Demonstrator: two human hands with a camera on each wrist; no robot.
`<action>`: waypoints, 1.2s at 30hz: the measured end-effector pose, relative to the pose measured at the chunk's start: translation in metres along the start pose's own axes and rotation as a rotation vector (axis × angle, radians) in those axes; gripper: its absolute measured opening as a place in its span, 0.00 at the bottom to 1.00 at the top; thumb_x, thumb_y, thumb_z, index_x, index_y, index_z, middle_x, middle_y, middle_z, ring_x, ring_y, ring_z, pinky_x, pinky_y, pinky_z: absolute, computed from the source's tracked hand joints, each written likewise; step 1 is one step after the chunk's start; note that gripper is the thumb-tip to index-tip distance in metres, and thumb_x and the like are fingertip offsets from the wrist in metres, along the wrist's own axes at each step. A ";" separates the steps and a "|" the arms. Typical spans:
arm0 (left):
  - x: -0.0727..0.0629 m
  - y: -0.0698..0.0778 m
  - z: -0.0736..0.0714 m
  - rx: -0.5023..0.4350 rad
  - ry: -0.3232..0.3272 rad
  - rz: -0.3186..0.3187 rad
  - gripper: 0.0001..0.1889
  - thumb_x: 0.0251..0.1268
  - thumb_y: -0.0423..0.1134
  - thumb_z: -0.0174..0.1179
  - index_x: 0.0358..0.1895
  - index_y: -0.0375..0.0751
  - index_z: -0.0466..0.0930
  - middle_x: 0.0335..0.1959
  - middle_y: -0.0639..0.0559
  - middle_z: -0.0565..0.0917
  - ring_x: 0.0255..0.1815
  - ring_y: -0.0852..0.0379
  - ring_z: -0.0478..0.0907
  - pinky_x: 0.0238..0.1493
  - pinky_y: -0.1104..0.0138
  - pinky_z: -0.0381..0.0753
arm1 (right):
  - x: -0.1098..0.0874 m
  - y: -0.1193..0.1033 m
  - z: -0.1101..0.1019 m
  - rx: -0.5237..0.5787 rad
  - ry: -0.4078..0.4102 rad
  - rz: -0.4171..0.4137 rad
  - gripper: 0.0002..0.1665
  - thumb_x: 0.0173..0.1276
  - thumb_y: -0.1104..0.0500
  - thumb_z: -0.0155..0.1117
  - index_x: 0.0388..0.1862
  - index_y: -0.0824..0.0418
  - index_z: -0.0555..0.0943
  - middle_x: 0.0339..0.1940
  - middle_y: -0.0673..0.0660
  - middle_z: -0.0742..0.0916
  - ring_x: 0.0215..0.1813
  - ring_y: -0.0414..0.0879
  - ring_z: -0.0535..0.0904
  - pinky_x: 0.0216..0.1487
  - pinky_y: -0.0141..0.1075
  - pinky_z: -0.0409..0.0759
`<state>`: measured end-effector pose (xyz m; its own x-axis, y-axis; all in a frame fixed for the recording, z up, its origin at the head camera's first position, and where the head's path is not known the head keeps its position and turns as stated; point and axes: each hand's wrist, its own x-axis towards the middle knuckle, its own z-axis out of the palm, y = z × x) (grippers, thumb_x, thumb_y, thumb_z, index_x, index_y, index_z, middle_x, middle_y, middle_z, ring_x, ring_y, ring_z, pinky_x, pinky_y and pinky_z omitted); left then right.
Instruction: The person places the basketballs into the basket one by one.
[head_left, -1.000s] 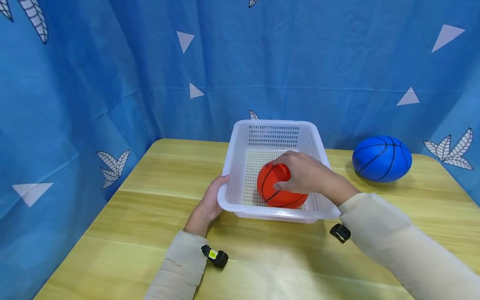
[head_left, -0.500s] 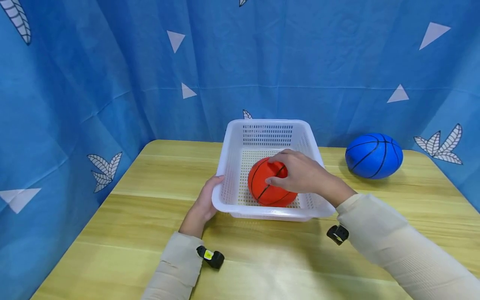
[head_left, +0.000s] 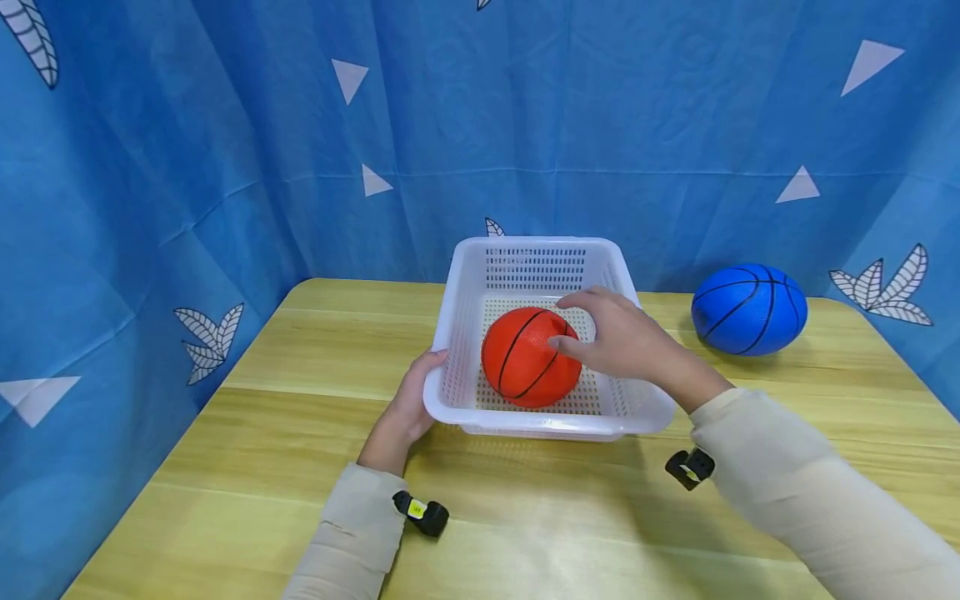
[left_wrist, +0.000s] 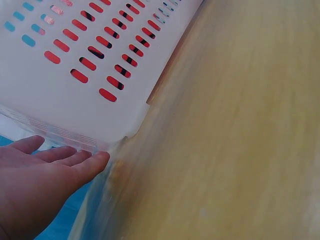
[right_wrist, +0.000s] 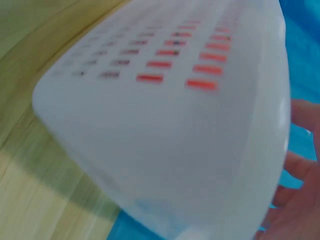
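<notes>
I find the red black-lined ball (head_left: 523, 367) walled inside the white perforated plastic basket (head_left: 540, 423), mid-frame. Left hand (head_left: 407, 407) grips its rim; right hand (head_left: 622, 340) gapes at the ball, contact unclear. Right of frame: blue black-lined ball (head_left: 750, 310) on the wooden bench (head_left: 525, 525), patterned blue fabric curtain (head_left: 465, 108) behind.

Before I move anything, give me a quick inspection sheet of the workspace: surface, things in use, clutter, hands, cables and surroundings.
Surface: wood-grain table
Things in use: white basket with a red ball inside
Clutter: blue ball on the table, right of the basket and apart from it
Hands: left hand holds the basket's left rim; right hand is at the red ball, thumb and fingers apart, contact unclear
Cables: nothing seen
Surroundings: blue curtain with white triangles and leaf prints
</notes>
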<state>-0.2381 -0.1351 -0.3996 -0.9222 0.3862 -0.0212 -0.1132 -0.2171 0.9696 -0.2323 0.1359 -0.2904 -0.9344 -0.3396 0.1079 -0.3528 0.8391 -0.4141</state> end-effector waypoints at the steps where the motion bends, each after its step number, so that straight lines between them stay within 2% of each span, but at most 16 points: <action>1: 0.000 0.000 0.000 -0.001 -0.004 0.004 0.33 0.67 0.48 0.33 0.74 0.45 0.43 0.71 0.34 0.52 0.70 0.35 0.51 0.69 0.44 0.50 | 0.000 0.004 -0.002 0.002 0.027 0.005 0.34 0.61 0.46 0.63 0.63 0.59 0.72 0.64 0.64 0.73 0.65 0.61 0.66 0.59 0.61 0.68; 6: 0.001 -0.001 0.000 0.010 -0.002 0.007 0.33 0.67 0.49 0.33 0.75 0.47 0.43 0.72 0.36 0.54 0.72 0.37 0.51 0.69 0.45 0.50 | -0.003 0.034 -0.014 0.028 0.209 0.093 0.44 0.61 0.40 0.61 0.69 0.62 0.63 0.67 0.70 0.67 0.65 0.68 0.61 0.59 0.66 0.61; 11: 0.001 -0.002 0.000 0.021 -0.004 0.012 0.32 0.67 0.48 0.33 0.75 0.48 0.44 0.71 0.40 0.56 0.71 0.40 0.54 0.69 0.46 0.52 | -0.007 0.076 -0.024 0.120 0.361 0.318 0.60 0.55 0.28 0.58 0.76 0.56 0.48 0.74 0.70 0.54 0.71 0.70 0.47 0.59 0.71 0.50; 16: 0.001 -0.003 -0.001 0.007 0.001 0.017 0.32 0.67 0.48 0.33 0.75 0.48 0.44 0.70 0.40 0.57 0.69 0.41 0.56 0.68 0.46 0.54 | -0.014 0.113 -0.029 0.224 0.454 0.520 0.67 0.51 0.24 0.56 0.77 0.50 0.36 0.76 0.66 0.43 0.74 0.66 0.36 0.58 0.75 0.40; 21: 0.002 -0.003 -0.001 0.007 -0.010 0.018 0.33 0.67 0.48 0.33 0.75 0.48 0.43 0.70 0.39 0.56 0.70 0.40 0.54 0.69 0.45 0.52 | -0.023 0.143 -0.029 0.334 0.514 0.684 0.70 0.46 0.21 0.57 0.76 0.45 0.31 0.76 0.62 0.39 0.74 0.63 0.32 0.61 0.74 0.41; 28: 0.002 -0.003 -0.001 0.005 -0.001 -0.002 0.33 0.66 0.48 0.34 0.75 0.49 0.43 0.72 0.35 0.53 0.71 0.36 0.52 0.68 0.45 0.53 | -0.032 0.172 -0.021 0.564 0.542 0.882 0.73 0.43 0.22 0.60 0.73 0.38 0.24 0.76 0.58 0.36 0.76 0.61 0.34 0.69 0.64 0.44; 33: 0.002 -0.003 -0.001 0.008 0.004 -0.001 0.33 0.66 0.49 0.34 0.74 0.49 0.44 0.71 0.34 0.55 0.69 0.35 0.54 0.67 0.46 0.55 | -0.030 0.180 -0.015 0.749 0.575 0.960 0.74 0.39 0.22 0.63 0.70 0.32 0.23 0.77 0.54 0.36 0.77 0.56 0.36 0.71 0.56 0.49; 36: 0.001 -0.003 0.000 0.013 0.009 -0.002 0.33 0.66 0.50 0.35 0.75 0.50 0.44 0.71 0.35 0.54 0.70 0.35 0.54 0.67 0.45 0.55 | -0.028 0.184 -0.012 0.829 0.573 0.994 0.74 0.37 0.22 0.64 0.69 0.28 0.23 0.77 0.52 0.35 0.77 0.55 0.35 0.70 0.55 0.53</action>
<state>-0.2392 -0.1341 -0.4028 -0.9254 0.3782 -0.0256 -0.1106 -0.2048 0.9725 -0.2717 0.3047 -0.3585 -0.7334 0.6216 -0.2751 0.3987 0.0656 -0.9147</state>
